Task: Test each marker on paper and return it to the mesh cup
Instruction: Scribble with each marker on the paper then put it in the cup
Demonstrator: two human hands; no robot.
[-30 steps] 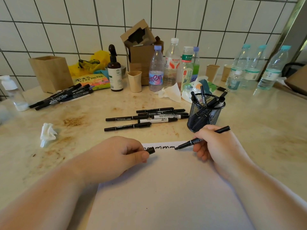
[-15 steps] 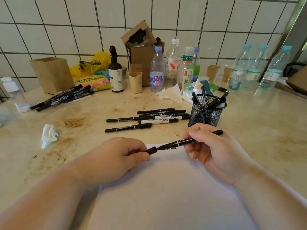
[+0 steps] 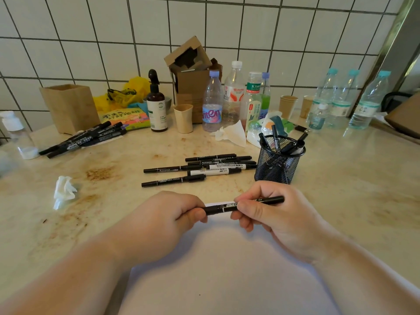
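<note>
Marker (image 3: 229, 207): black, level, held over the paper's (image 3: 227, 269) far edge. Left hand (image 3: 168, 221) grip curled round its left end; right hand (image 3: 272, 214) grip pinching its barrel. Mesh cup (image 3: 280, 163): just behind the right hand, holding markers. Spare markers (image 3: 200, 169): mid-worktop (image 3: 341, 183).

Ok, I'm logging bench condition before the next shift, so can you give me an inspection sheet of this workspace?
Surface: beige stone counter, brown stains at left.
Job's things: black marker pen held level over white paper sheet; black wire mesh cup holds several markers; six loose markers lie beside it.
Clutter: plastic bottles, brown cardboard boxes, crumpled white tissue, second marker pile.
Grippers: left hand grips one end of the marker, right hand fingers pinch its barrel.
Cables: nothing seen.
Surroundings: white tiled wall.
</note>
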